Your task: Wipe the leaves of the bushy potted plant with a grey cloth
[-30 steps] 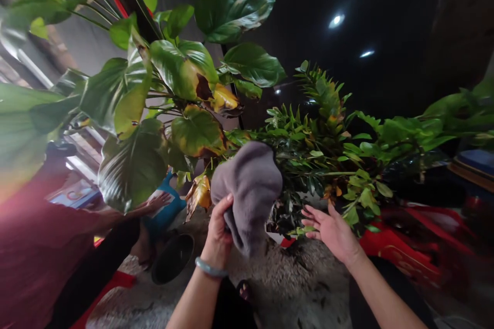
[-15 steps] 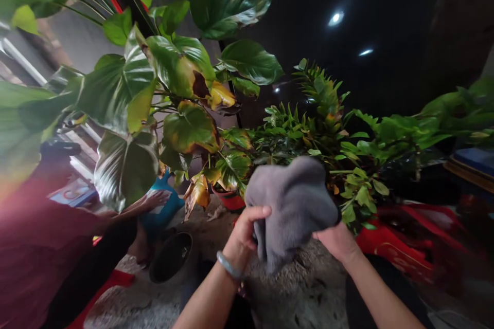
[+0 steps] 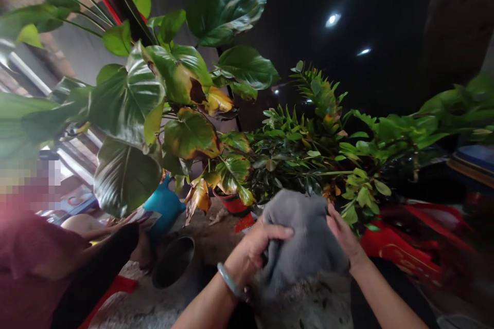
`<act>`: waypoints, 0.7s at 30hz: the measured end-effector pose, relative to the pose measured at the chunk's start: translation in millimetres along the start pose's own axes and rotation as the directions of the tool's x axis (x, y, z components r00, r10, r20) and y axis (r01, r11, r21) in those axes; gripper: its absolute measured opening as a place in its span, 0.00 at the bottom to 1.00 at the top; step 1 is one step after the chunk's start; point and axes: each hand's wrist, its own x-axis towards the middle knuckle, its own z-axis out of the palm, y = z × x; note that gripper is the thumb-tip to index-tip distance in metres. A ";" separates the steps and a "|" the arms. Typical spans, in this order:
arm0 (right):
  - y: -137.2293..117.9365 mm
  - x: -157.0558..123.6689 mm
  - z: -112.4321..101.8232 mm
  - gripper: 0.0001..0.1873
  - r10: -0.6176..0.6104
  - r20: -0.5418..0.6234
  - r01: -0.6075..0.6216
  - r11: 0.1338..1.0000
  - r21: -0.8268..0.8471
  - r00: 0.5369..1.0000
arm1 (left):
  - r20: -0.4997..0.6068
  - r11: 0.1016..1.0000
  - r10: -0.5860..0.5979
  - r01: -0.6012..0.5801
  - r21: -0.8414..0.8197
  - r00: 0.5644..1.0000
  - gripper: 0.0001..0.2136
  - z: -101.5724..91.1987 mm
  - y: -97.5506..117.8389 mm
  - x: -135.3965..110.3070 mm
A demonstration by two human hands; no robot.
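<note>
A grey cloth (image 3: 301, 239) is bunched between both my hands, low in the middle of the view. My left hand (image 3: 254, 252), with a pale bangle on the wrist, is closed on the cloth's left side. On the cloth's right edge my right hand (image 3: 343, 236) grips with curled fingers. Just behind the cloth stands a bushy plant with small narrow leaves (image 3: 309, 144). A large-leaved plant (image 3: 162, 108) with yellowing, brown-edged leaves rises to the left.
Another person in a dark red top (image 3: 34, 262) sits at the left, an arm stretched toward a teal object (image 3: 164, 205). A dark round pot (image 3: 173, 262) lies on the gravelly floor. Red things (image 3: 401, 252) lie at the right, and a red pot (image 3: 231, 201) behind.
The cloth has come down from in front of the leaves toward me. My right hand, open and apart a second ago, now grips it. The other person's arm has drawn back.
</note>
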 end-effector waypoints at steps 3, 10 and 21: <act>1.9 6.7 -6.6 0.22 -0.006 -0.063 0.003 0.999 -0.040 0.998 | -0.082 0.989 0.142 -0.145 -0.030 0.986 0.17 8.9 37.6 11.9; 4.2 10.5 -14.6 0.28 0.039 0.032 -0.036 0.996 -0.082 0.999 | -0.232 0.982 0.180 -0.163 0.093 0.956 0.18 -10.0 2.8 30.9; 2.3 12.6 -21.7 0.27 0.055 0.011 -0.054 0.994 -0.099 0.998 | -0.376 0.899 0.306 -0.395 -0.188 0.875 0.07 -39.9 46.6 -1.1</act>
